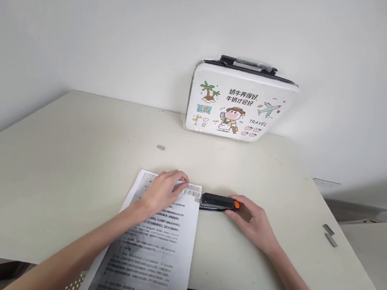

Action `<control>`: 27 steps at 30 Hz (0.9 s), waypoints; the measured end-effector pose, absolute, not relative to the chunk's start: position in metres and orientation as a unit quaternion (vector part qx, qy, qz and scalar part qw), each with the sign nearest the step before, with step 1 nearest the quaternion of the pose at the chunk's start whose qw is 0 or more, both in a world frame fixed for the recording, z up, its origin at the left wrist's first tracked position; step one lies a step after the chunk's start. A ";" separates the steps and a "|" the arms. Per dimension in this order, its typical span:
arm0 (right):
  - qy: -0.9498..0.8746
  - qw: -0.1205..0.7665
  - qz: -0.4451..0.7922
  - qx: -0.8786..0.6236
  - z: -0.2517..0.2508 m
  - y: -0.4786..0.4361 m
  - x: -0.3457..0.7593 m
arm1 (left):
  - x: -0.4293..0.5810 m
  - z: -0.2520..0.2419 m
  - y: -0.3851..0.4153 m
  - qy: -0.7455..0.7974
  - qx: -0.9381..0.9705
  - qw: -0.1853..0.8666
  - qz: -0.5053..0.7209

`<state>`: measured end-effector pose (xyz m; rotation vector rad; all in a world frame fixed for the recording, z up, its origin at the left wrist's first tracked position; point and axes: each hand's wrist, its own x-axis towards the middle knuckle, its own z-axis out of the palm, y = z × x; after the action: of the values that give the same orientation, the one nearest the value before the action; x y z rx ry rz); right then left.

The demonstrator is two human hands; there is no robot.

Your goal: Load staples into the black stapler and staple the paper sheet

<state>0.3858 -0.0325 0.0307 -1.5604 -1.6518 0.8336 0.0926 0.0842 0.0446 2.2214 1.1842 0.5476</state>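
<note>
A printed paper sheet (154, 247) lies on the pale table (71, 173) and hangs over its near edge. My left hand (163, 190) lies on the sheet's top part, fingers curled and pressing down near the barcode corner. A black stapler with an orange end (217, 202) sits at the sheet's top right corner, its mouth at the paper's edge. My right hand (252, 221) rests on the stapler's orange end, fingers wrapped along it.
A white case with cartoon travel pictures and a black handle (238, 101) leans against the wall at the back. A small grey staple strip (160, 147) lies mid-table, and two more (330, 235) lie near the right edge.
</note>
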 end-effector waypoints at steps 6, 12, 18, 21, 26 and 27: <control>-0.676 0.295 0.314 -0.598 0.044 -0.031 0.390 | 0.091 0.042 0.080 0.403 0.846 0.233 0.262; -0.648 0.275 0.294 -0.646 0.069 -0.024 0.382 | 0.064 0.060 0.086 0.177 0.922 0.258 0.229; -0.648 0.236 0.276 -0.670 0.083 -0.001 0.341 | 0.057 0.053 0.076 0.114 0.960 0.215 0.138; -0.663 0.206 0.270 -0.667 0.086 0.012 0.320 | 0.062 0.043 0.069 0.104 0.965 0.201 0.130; -0.674 0.155 0.268 -0.671 0.088 0.027 0.297 | 0.068 0.031 0.058 0.124 0.962 0.198 0.143; -0.674 0.150 0.269 -0.672 0.089 0.029 0.295 | 0.069 0.029 0.056 0.126 0.962 0.196 0.142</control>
<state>0.2948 0.0290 0.0888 -1.9300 -1.9374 0.7717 0.0693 0.0559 0.0293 2.6947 0.3543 0.3984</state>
